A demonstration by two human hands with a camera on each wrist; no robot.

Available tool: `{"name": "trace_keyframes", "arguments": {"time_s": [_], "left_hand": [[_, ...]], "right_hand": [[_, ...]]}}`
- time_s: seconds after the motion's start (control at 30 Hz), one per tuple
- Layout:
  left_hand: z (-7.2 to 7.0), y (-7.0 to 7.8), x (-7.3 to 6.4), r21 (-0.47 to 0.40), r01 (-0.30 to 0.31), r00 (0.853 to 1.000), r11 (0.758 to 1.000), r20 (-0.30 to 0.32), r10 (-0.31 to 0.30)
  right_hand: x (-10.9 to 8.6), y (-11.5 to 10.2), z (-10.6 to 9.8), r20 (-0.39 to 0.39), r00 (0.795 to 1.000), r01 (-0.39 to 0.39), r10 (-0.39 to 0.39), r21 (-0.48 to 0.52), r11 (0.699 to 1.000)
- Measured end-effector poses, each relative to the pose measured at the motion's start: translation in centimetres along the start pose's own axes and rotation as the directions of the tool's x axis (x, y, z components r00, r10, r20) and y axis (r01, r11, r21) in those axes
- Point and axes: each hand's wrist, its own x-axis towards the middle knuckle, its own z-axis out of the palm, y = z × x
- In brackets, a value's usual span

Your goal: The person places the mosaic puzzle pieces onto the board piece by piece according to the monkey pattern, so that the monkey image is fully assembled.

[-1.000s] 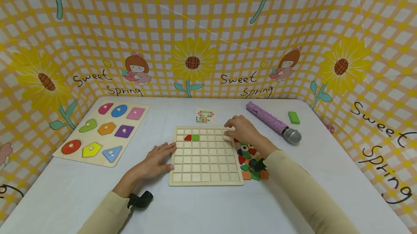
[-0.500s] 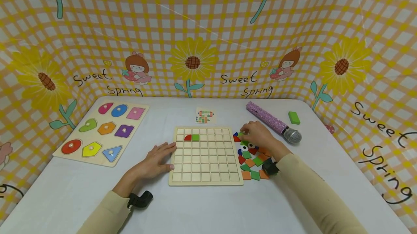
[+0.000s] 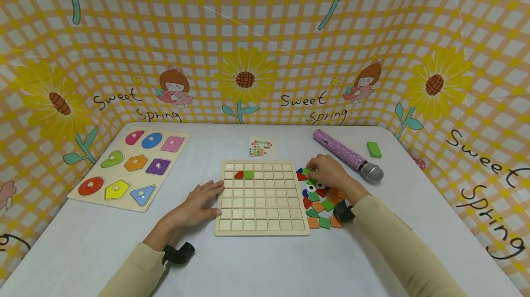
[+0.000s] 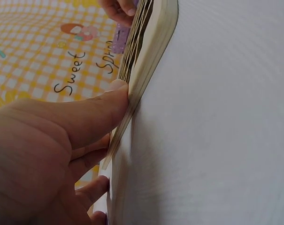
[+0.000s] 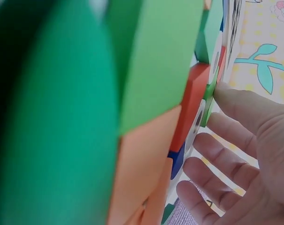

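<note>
Monitoring remotely, I see the left hand (image 3: 200, 205) relaxed, fingers extended against the left edge of the grid board (image 3: 262, 202); right hand (image 3: 329, 170), just right of the board, touches a green tile (image 5: 210, 96) among loose tiles (image 3: 317, 206), pinched or not I can't tell. Picture card (image 3: 261, 148) lies just beyond the board.

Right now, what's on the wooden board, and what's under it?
A red piece with a curved edge and a green square sit side by side on the board; your left hand touches its left edge. What's underneath is hidden: the board covers it.
</note>
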Motion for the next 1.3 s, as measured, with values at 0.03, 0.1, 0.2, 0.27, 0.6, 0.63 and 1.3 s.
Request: {"name": "trace_keyframes", "arguments": {"time_s": [0.03,0.1,0.2,0.27,0.6,0.63,1.3], "left_hand": [[0.0,0.0,0.0,-0.003,0.000,1.000,1.000,-0.001,0.000],[0.0,0.0,0.0,-0.011,-0.002,1.000,1.000,-0.003,0.002],[0.0,0.1,0.0,-0.018,-0.004,1.000,1.000,-0.007,0.004],[0.0,0.2,0.1,-0.026,-0.002,1.000,1.000,-0.009,0.001],[0.4,0.3,0.4,-0.061,0.035,0.999,0.998,-0.029,-0.037],[0.4,0.3,0.4,-0.068,0.036,0.999,0.997,-0.030,-0.038],[0.5,0.6,0.4,-0.132,0.074,0.997,0.989,-0.020,-0.078]], "right_hand": [[0.0,0.0,0.0,0.003,1.000,0.000,0.000,0.005,1.000],[0.0,0.2,0.1,0.008,1.000,-0.006,0.006,0.014,1.000],[-0.1,0.3,0.0,0.019,1.000,-0.012,0.011,0.021,1.000],[-0.2,0.5,0.0,0.029,0.999,-0.018,0.018,0.020,1.000],[-0.3,0.6,-0.4,0.046,0.999,-0.005,0.005,0.002,1.000],[-0.3,0.6,-0.3,0.041,0.999,-0.006,0.007,-0.003,1.000],[-0.4,-2.6,-0.3,-0.062,0.995,0.078,-0.075,0.058,0.995]]}}
